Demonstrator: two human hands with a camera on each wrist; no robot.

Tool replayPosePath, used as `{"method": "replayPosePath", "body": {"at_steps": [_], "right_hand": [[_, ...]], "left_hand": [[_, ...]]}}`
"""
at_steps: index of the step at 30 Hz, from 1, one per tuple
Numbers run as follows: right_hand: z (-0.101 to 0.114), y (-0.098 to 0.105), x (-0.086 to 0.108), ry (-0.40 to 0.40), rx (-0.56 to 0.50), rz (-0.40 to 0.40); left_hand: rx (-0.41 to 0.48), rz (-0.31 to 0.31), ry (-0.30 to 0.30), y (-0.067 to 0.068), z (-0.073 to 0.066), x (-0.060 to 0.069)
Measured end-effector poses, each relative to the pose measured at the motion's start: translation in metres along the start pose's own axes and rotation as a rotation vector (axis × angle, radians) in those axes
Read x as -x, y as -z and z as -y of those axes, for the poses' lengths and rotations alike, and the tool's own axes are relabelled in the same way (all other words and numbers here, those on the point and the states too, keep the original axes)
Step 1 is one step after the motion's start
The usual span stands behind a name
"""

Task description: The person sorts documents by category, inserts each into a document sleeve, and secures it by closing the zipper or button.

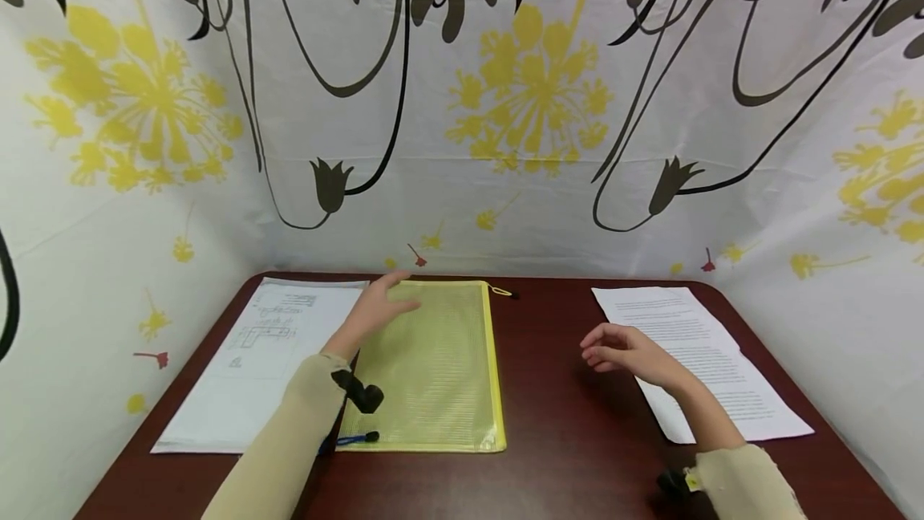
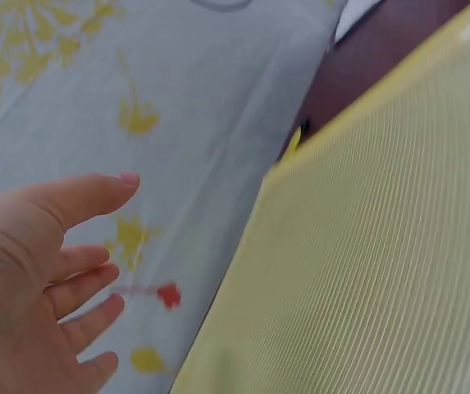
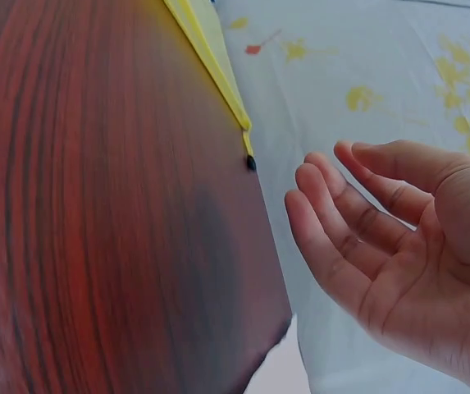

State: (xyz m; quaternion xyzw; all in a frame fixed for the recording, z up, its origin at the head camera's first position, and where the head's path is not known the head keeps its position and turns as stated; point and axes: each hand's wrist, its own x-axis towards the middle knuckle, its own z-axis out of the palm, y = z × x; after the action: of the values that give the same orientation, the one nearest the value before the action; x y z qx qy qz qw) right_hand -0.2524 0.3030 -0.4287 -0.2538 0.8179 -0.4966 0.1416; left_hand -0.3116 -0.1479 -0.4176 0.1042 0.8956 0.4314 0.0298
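Observation:
A yellow mesh zip pouch lies flat on the dark wood table. My left hand hovers over the pouch's upper left part, thumb and fingers spread, holding nothing; the left wrist view also shows this hand beside the pouch. To the right, my right hand is raised above the table near a printed paper. Its fingers bend loosely with nothing between them, and the palm shows in the right wrist view.
White sheets with a line drawing lie left of the pouch. A blue cord pull with a black end rests at the pouch's lower left corner. The pouch's yellow zip pull points right. Patterned white cloth surrounds the table's back and sides.

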Motion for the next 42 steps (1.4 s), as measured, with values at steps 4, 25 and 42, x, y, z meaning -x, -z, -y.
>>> {"method": "replayPosePath", "body": {"at_steps": [4, 25, 42], "right_hand": [[-0.004, 0.010, 0.009, -0.033, 0.029, -0.053], [-0.022, 0.053, 0.061, -0.354, 0.211, -0.569], [-0.057, 0.077, 0.112, -0.778, 0.487, -0.631]], "left_hand": [[0.075, 0.003, -0.019, -0.014, -0.013, 0.003], [0.353, 0.056, -0.064, -0.107, -0.043, 0.017], [0.229, -0.117, 0.059, -0.160, -0.038, 0.018]]}}
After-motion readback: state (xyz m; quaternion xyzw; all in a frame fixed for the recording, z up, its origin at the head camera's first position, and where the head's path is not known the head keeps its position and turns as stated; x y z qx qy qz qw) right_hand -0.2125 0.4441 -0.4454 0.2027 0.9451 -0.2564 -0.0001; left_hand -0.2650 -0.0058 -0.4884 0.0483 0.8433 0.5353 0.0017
